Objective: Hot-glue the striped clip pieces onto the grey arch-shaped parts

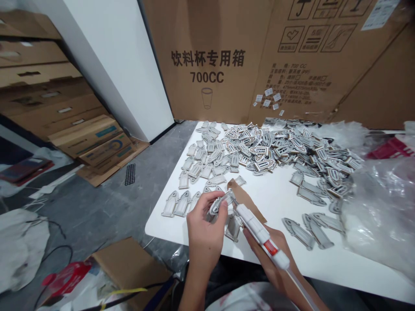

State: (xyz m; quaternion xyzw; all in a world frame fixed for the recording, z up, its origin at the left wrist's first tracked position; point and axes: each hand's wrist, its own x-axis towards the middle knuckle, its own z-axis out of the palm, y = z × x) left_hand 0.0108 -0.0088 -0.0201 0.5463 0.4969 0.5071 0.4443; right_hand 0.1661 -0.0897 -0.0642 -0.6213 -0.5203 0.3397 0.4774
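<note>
My left hand (207,224) pinches a small grey arched window-shaped piece (216,207) between thumb and fingers above the table. The white glue gun (256,224), with an orange patch on its side and a glue stick out of its back, is in my right hand (275,244). Its nozzle points at the held piece; whether they touch I cannot tell. Right-hand fingers are partly hidden behind the gun. Under the nozzle lies a strip of brown cardboard (246,198). Another grey arched piece (232,229) lies just below my left hand.
Grey arched pieces (210,157) lie in rows on the white table's (272,190) left side. A large heap (301,147) sits at the back. Clear plastic bags (379,211) cover the right. Behind stands a big cardboard box (207,95); an open carton (129,268) is lower left.
</note>
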